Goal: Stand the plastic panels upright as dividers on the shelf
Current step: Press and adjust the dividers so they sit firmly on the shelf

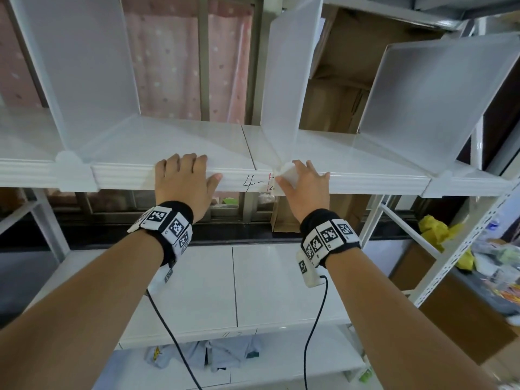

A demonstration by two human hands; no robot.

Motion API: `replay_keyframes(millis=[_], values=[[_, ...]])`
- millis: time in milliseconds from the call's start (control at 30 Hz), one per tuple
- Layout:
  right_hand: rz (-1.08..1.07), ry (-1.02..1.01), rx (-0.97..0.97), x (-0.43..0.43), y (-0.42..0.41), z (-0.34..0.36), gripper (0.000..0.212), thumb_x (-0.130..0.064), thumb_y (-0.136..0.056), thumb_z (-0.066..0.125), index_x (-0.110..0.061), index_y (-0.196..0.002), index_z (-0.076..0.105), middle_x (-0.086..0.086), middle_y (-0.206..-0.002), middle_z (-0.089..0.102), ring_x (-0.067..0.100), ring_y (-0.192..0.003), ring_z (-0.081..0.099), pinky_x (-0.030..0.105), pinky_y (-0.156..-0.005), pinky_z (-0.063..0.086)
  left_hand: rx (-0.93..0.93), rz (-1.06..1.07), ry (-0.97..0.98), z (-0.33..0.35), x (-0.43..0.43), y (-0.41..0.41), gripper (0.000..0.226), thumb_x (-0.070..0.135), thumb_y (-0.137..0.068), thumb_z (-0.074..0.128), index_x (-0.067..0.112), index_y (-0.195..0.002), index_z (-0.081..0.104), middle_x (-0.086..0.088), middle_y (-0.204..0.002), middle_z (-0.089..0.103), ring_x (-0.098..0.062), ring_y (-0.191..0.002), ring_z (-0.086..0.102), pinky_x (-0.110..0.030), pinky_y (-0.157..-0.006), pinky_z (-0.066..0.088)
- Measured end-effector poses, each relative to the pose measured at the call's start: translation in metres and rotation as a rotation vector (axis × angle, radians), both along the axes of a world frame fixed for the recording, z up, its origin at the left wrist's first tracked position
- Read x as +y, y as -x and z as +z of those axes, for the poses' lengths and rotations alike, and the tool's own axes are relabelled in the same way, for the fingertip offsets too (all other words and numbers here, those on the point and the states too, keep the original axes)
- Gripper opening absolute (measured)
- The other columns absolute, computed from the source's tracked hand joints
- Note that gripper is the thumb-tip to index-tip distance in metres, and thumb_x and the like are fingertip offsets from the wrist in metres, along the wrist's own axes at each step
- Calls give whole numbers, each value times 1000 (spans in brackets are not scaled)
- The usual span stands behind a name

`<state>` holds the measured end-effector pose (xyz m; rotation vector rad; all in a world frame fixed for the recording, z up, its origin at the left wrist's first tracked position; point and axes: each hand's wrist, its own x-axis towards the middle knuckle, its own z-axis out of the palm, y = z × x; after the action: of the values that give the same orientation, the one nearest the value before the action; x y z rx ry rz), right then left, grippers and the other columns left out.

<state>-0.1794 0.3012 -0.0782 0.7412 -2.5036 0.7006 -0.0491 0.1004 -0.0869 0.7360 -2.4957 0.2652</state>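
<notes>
Three translucent white plastic panels stand upright on the white upper shelf (197, 142): a left panel (84, 68), a middle panel (289, 74) and a right panel (433, 99). My left hand (183, 182) lies flat on the shelf's front edge, fingers over the lip, holding nothing. My right hand (304, 187) grips the white front clip (288, 173) at the foot of the middle panel, thumb under it and fingers beside it. Handwriting reading "4-" shows on the edge between my hands.
A lower white shelf (253, 291) sits beneath, with folded clothes under it. Cardboard boxes (346, 80) stand behind the panels. A perforated metal upright (464, 249) and cluttered bags are on the right. Cables hang from both wristbands.
</notes>
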Motion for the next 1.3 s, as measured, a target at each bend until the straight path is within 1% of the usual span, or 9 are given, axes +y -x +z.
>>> replay_keyframes(millis=[267,567,767,833,900,967,1033,1133,1300], values=[[-3,-24,22,-4,-7,0,48,-47,-98,46,-15,-134,50,5,-125,60,28,-110,62,53,-118,17,2,-1,3,-2,-2,0,61,56,-97,20,19,-142,41,-5,-146,48,-33,-133,42,-49,-111,30],[27,-39,-61,-6,-19,8,47,-43,-99,46,-14,-136,48,7,-129,58,29,-116,59,53,-118,18,-36,11,-9,-1,-5,-2,63,57,-97,18,19,-142,39,-6,-146,46,-33,-133,42,-51,-111,30],[88,6,-139,-8,-23,11,58,-54,-93,52,-12,-133,48,10,-121,56,33,-109,58,48,-103,42,-96,-85,-63,9,-15,-16,66,58,-96,19,24,-152,22,-6,-157,31,-34,-143,29,-50,-117,21],[80,7,-182,-12,-29,12,70,-58,-90,55,-11,-139,40,14,-133,51,36,-120,54,48,-105,42,-111,-165,-102,11,-22,-24,65,56,-97,23,26,-154,18,-4,-161,26,-33,-148,23,-49,-120,16],[48,12,-209,-26,-46,12,87,-60,-91,52,-9,-153,19,17,-160,25,39,-144,33,54,-118,27,-100,-236,-109,10,-27,-32,62,51,-99,28,24,-154,21,-3,-161,25,-29,-149,22,-45,-122,15],[62,84,-214,-49,-74,13,95,-56,-93,51,-9,-157,0,18,-166,-5,38,-153,5,52,-123,11,-41,-298,-123,9,-31,-41,56,41,-100,33,20,-152,29,-2,-159,31,-23,-148,26,-40,-122,16],[131,129,-119,-75,-105,17,92,-51,-94,51,-11,-158,-2,20,-164,-12,36,-153,-7,49,-123,4,99,-347,-193,9,-37,-54,48,28,-99,39,18,-146,41,-1,-151,43,-19,-141,37,-35,-119,24],[352,91,-53,-118,-139,24,84,-44,-97,49,-12,-158,0,12,-167,-7,25,-154,-7,42,-124,3,301,-337,-198,12,-53,-83,40,15,-93,46,17,-132,54,0,-134,56,-19,-124,50,-32,-105,40],[568,-65,-153,-175,-169,25,73,-33,-99,47,-10,-157,9,13,-166,12,30,-152,14,47,-123,18,495,-36,-88,14,-102,-135,36,18,-87,51,18,-123,52,0,-124,55,-21,-113,51,-33,-94,43]])
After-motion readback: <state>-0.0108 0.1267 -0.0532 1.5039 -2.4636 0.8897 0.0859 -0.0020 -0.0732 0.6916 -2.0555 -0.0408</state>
